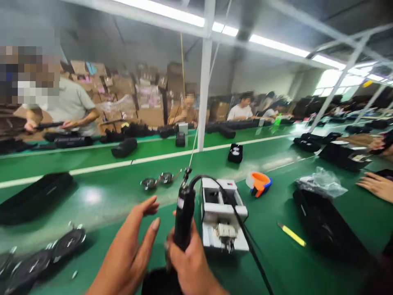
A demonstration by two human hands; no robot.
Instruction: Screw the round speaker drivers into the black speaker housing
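Observation:
My right hand (192, 254) is wrapped round a black electric screwdriver (183, 211) that hangs upright from a cord, its cable looping off to the right. To its left, my left hand (135, 237) is raised with fingers apart and nothing in them. Below the screwdriver, partly hidden by my right hand, lies a black part (161, 282). Just right of the screwdriver stands a white box-shaped device (225, 213) with a metal mechanism at its front. Two small round speakers (149, 183) joined by wires lie beyond my left hand.
Black speaker units (46, 260) lie at the left, near a long black housing (37, 196). On the right are an orange and blue tape dispenser (259, 183), a yellow knife (291, 234), a black housing (328, 221) and a plastic bag (322, 182). Co-workers sit or stand across the bench; another person's hand (376, 186) is at right.

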